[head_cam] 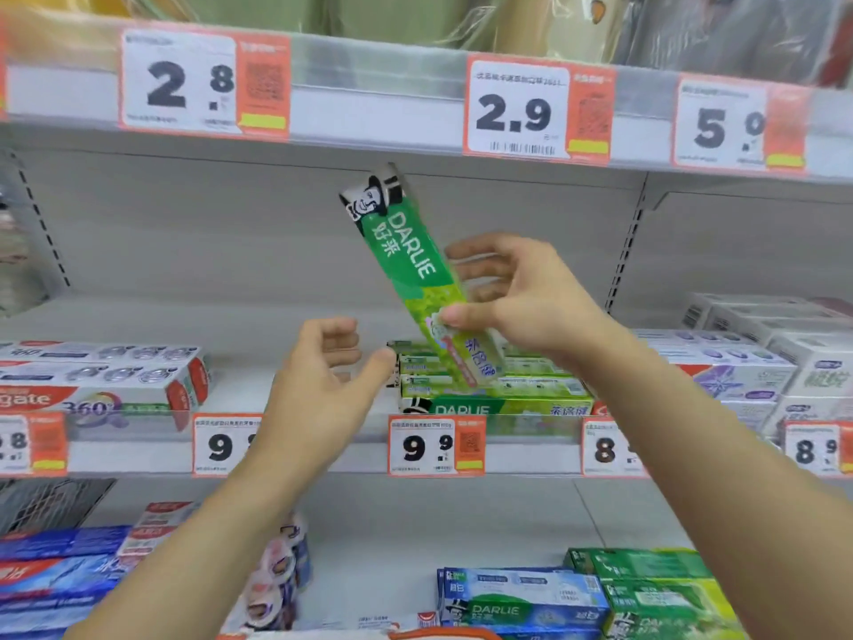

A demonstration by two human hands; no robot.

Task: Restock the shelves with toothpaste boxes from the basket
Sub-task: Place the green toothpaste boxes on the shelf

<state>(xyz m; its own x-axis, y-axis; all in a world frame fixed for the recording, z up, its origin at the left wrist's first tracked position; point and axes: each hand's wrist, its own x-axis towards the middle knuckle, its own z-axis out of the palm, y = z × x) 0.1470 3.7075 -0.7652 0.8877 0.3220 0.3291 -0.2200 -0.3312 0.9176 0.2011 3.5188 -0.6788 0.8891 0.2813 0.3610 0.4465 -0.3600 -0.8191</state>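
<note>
Reaching up from below, the left hand is hovering loosely curled and holding nothing, while the right hand is pinching the lower end of a green Darlie toothpaste box, tilted above the matching stack on the middle shelf. Levelling the box first, then steadying it with the free hand, should be letting it sit squarely on that stack.
</note>
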